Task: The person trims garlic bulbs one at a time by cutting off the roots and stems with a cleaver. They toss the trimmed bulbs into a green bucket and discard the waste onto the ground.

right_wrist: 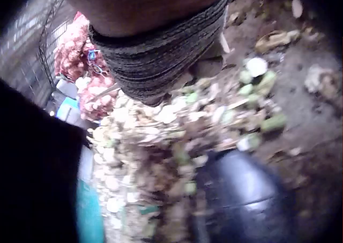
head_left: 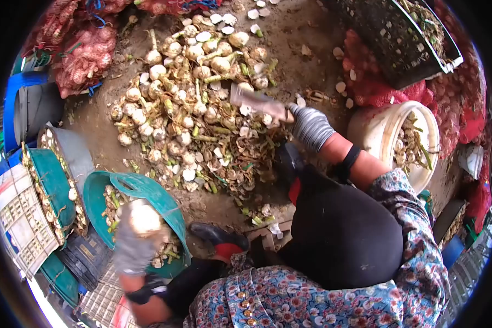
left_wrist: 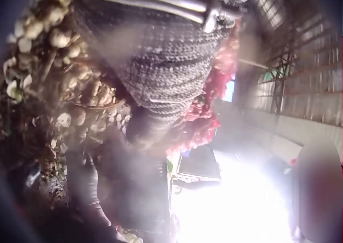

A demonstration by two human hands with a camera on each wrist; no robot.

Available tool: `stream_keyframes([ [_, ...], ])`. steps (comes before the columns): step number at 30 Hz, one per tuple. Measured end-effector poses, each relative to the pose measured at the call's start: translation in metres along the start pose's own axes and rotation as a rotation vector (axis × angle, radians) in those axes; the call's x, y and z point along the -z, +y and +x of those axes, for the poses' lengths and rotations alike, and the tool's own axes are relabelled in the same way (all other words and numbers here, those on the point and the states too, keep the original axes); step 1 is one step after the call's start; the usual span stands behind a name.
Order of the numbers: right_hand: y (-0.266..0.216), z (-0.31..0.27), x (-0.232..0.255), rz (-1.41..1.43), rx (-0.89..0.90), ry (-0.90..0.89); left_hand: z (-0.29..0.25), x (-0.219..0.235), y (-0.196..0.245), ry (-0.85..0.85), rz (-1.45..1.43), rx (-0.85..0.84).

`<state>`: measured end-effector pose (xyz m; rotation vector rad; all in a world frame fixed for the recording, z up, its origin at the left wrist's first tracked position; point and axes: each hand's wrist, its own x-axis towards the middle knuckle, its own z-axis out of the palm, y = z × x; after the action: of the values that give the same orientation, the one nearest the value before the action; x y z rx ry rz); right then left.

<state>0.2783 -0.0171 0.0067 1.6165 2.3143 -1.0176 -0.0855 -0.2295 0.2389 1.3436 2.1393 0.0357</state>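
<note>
In the head view my right hand [head_left: 311,129], in a striped grey glove, grips a broad-bladed knife [head_left: 254,101] by its handle. The blade lies over the near side of a heap of garlic bulbs [head_left: 172,109] with stems. My left hand [head_left: 133,249], also gloved in grey, is blurred by motion over a teal tub [head_left: 142,183]. It holds a pale, round garlic bulb [head_left: 146,220]. Stem pieces and bulbs lie inside the tub. The left wrist view shows the knitted glove [left_wrist: 161,66], with the fingertips hidden. From the right wrist, the glove cuff [right_wrist: 161,53] covers the knife.
A white bucket [head_left: 373,131] with trimmings stands right, below a tilted black crate [head_left: 388,46]. Red mesh bags [head_left: 86,63] of bulbs lie at the back left. More tubs and a pale crate [head_left: 24,210] stand left. A dark boot [right_wrist: 244,197] is beside the peelings.
</note>
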Motion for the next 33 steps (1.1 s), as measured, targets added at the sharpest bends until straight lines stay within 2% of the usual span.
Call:
stream_keyframes([
  [1,0.004,-0.006,0.0,0.047,-0.045,0.062,-0.001,0.026,-0.009,-0.074,0.07,0.145],
  [3,0.015,-0.003,-0.006,0.169,-0.143,0.142,-0.016,0.062,-0.081,-0.129,0.507,-0.077],
  [5,0.016,0.0,-0.002,0.297,-0.181,0.175,-0.003,0.059,-0.069,0.002,0.543,-0.235],
  [6,0.016,0.002,0.001,0.321,-0.22,0.136,0.005,0.057,-0.062,0.071,0.56,-0.306],
  [9,0.01,0.009,0.004,0.318,-0.15,0.144,0.072,0.004,0.04,0.027,0.029,-0.107],
  [10,0.002,0.007,0.013,0.358,-0.151,0.125,0.1,-0.023,0.055,0.006,-0.01,-0.224],
  [11,-0.001,0.005,0.015,0.333,-0.137,0.133,0.128,-0.048,0.082,-0.08,-0.138,-0.145],
  [12,0.0,0.004,0.014,0.355,-0.145,0.139,0.159,-0.083,0.095,-0.114,-0.277,-0.177],
  [13,0.002,0.004,0.012,0.376,-0.156,0.146,0.191,-0.114,0.113,-0.155,-0.323,-0.106],
  [14,0.007,0.004,0.009,0.372,-0.166,0.127,0.224,-0.149,0.125,-0.133,-0.255,-0.134],
  [15,0.016,0.005,0.002,0.322,-0.17,0.118,0.257,-0.175,0.138,-0.182,-0.103,-0.093],
  [17,0.026,0.003,-0.008,0.328,-0.199,0.116,0.295,-0.204,0.165,-0.363,0.079,0.144],
  [18,0.026,0.003,-0.007,0.333,-0.22,0.08,0.298,-0.221,0.165,-0.244,0.111,0.161],
  [19,0.028,0.002,-0.006,0.323,-0.22,0.073,0.293,-0.221,0.169,-0.161,0.133,0.136],
  [21,0.027,-0.001,-0.004,0.309,-0.215,0.057,0.299,-0.225,0.16,-0.17,0.147,0.065],
  [23,0.016,-0.005,0.007,0.302,-0.175,0.032,0.3,-0.205,0.164,-0.41,0.052,0.148],
  [26,0.004,-0.011,0.016,0.252,-0.054,-0.01,0.26,-0.178,0.142,-0.516,-0.73,0.118],
  [27,0.001,-0.013,0.017,0.259,-0.002,-0.022,0.249,-0.177,0.124,-0.522,-1.104,0.156],
  [28,-0.002,-0.013,0.017,0.265,0.051,-0.035,0.248,-0.204,0.088,-0.565,-1.259,0.012],
  [30,-0.013,-0.015,0.023,0.204,0.12,-0.083,0.217,-0.199,0.082,-0.63,-1.54,-0.017],
  [33,-0.017,-0.017,0.022,0.217,0.261,0.009,0.198,-0.207,0.069,-0.814,-1.79,0.025],
])
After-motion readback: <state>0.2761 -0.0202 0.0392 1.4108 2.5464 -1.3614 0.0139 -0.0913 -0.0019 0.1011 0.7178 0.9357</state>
